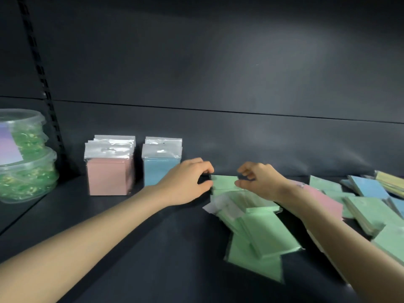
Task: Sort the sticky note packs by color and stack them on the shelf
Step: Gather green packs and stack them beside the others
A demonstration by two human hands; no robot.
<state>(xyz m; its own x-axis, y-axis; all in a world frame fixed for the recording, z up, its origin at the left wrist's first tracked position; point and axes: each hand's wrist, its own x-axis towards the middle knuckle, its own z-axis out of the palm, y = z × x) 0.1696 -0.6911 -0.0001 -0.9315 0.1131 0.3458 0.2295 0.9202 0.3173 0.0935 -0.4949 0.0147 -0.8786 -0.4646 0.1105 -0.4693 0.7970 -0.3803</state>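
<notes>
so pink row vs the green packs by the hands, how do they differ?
The pink row stands upright in tidy file; the green packs lie flat, fanned loosely over each other. Pink sits left, untouched; the left hand and right hand both pinch the rearmost green pack. Both are clear-sleeved.

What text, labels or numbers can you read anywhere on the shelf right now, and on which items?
None is readable.
Label on the upper clear tub: a purple-white gradient, no legible characters.
Header strips on the pink packs and blue packs: plain silver with a hang hole.
Loose green packs: blurred, no print visible.
</notes>
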